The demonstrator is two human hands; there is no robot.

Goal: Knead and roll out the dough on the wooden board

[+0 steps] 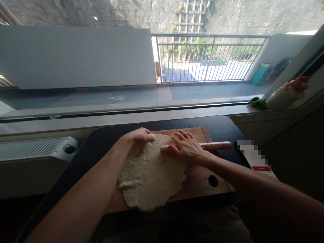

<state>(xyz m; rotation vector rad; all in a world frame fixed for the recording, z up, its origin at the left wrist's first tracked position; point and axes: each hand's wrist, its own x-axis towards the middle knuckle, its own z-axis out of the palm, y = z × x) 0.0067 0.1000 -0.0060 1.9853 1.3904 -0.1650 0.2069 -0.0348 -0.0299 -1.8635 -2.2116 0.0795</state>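
Observation:
A wide, uneven sheet of pale dough (154, 175) lies on a wooden cutting board (198, 184), overhanging its near edge. My left hand (140, 135) is at the dough's far left edge, its fingers closed on that rim. Across the far right part of the dough lies a wooden rolling pin (216, 145), pointing to the right. My right hand (186, 145) is over the pin, palm down, with the fingers reaching across it and the thumb along its left end. The pin's middle is hidden under this hand.
The board rests on a dark table (83, 158) below a window sill (113, 119). A white radiator (37, 148) stands at left. To the right lies a partly blurred packet (253, 157). A green cloth (259, 103) and a white container (282, 98) sit on the sill.

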